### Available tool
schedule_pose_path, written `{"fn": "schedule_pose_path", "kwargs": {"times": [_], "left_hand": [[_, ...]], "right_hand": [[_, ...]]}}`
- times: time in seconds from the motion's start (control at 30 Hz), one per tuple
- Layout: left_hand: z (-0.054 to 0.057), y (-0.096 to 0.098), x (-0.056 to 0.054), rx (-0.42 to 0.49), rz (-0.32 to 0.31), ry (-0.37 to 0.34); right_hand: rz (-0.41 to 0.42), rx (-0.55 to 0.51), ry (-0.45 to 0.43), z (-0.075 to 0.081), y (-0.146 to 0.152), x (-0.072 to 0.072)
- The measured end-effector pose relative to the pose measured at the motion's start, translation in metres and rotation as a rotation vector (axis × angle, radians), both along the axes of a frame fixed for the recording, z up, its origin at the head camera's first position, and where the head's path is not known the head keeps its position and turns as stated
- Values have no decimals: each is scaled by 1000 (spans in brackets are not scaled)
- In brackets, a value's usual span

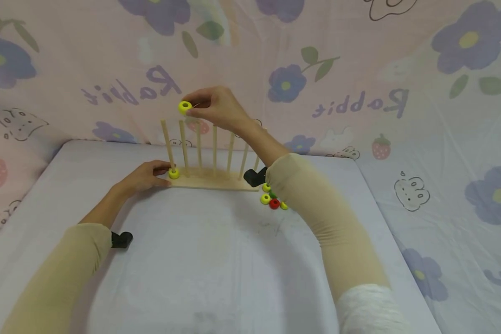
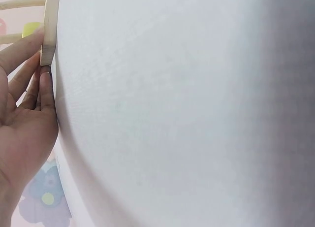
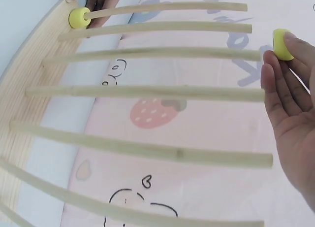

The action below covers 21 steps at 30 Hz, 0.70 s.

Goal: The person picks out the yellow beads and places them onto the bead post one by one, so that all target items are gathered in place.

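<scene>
A wooden peg stand [image 1: 213, 186] with several upright pegs in a row stands on the white-covered table. One yellow bead [image 1: 174, 173] sits at the foot of its leftmost peg. My left hand [image 1: 147, 176] grips the left end of the base, thumb in front and fingers behind, close by that bead. My right hand [image 1: 219, 107] pinches another yellow bead [image 1: 185, 108] between thumb and fingertips, above the tops of the pegs near the left end. In the right wrist view this held bead [image 3: 282, 45] is apart from the peg tips.
Loose beads lie by the stand's right end, partly hidden by my right forearm: yellow ones [image 1: 265, 199], a red one [image 1: 274, 204] and a green one [image 1: 273, 195]. Behind the table hangs a patterned cloth [image 1: 242, 55].
</scene>
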State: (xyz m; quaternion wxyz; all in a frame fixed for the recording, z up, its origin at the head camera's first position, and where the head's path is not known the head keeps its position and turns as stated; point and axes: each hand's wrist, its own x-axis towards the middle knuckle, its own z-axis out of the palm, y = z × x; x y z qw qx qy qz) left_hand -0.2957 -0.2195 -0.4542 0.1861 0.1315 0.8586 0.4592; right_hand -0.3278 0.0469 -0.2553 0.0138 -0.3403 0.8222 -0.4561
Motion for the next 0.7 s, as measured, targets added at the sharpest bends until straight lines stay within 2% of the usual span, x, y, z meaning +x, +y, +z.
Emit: {"fn": "schedule_pose_path", "kwargs": {"times": [0.2, 0.7], "left_hand": [[1, 1, 1, 8, -11, 5], [-1, -1, -1, 18, -32, 15]], "right_hand": [[26, -20, -62, -3, -15, -1], [62, 52, -59, -9, -38, -3]]}}
